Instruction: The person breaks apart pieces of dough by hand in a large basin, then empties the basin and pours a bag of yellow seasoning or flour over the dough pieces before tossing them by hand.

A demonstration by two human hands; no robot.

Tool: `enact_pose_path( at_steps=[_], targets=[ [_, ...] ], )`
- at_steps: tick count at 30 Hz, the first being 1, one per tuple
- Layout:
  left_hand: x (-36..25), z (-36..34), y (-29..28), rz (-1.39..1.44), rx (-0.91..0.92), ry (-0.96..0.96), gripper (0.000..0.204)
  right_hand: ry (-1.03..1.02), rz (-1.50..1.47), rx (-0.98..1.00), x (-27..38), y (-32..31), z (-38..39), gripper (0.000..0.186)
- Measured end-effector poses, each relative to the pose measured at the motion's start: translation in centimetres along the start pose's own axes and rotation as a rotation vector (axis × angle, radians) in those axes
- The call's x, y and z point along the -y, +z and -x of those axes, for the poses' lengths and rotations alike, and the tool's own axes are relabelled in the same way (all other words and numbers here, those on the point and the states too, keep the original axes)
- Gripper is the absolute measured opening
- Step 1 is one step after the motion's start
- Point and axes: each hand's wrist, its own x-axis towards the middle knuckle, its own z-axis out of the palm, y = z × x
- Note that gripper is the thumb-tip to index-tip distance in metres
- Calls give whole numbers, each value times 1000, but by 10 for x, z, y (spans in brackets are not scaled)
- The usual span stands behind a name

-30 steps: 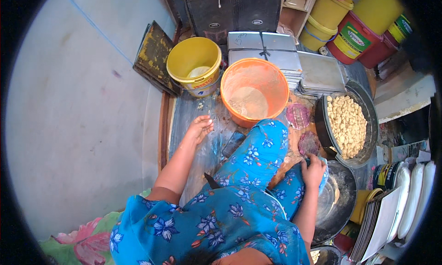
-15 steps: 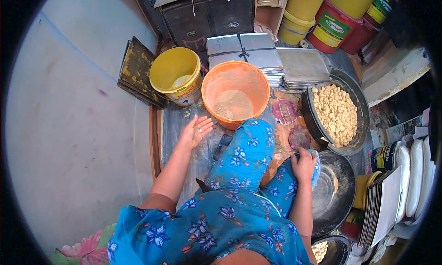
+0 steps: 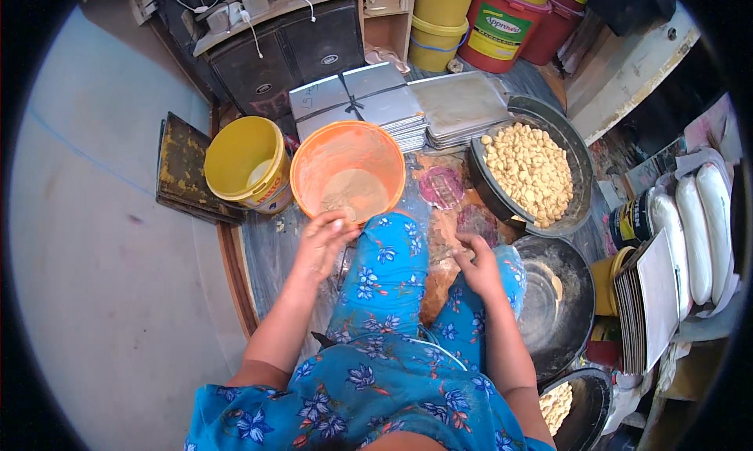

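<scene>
Fingers of your left hand point(image 3: 323, 243) curl loosely, gripping nothing, at the orange bucket's point(image 3: 314, 157) six o'clock rim; your right hand point(image 3: 480, 264) presses open-palmed onto the board point(image 3: 439, 282), probably flattening dough.

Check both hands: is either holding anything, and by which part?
Left hand sits at the near rim of the orange bucket; a grip on it cannot be told. Right hand rests on the board by the dough disc, holding nothing clearly.

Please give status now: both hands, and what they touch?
Left hand open, at rim of round orange plastic bucket. Right hand fingers down on flattened dough sheet. Nothing between them but the knee.
</scene>
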Motion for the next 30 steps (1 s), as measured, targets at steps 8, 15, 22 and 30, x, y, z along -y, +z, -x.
enact_pose_path(
  at_steps=[8, 15, 22, 30],
  targets=[
    [47, -84, 107, -423, 334, -199, 38, -157, -1, -104, -17, -33, -52, 42],
    [195, -207, 137, -1152, 716, -130, 37, 317, -336, -483, -74, -96, -68, 44],
    [399, -239, 84, -1606, 799, -93, 42, 193, 51, 99, -59, -111, -44, 49],
    [490, -234, 36, -1854, 983, 14, 75, 281, 12, 186, -67, -133, -42, 50]
  ],
)
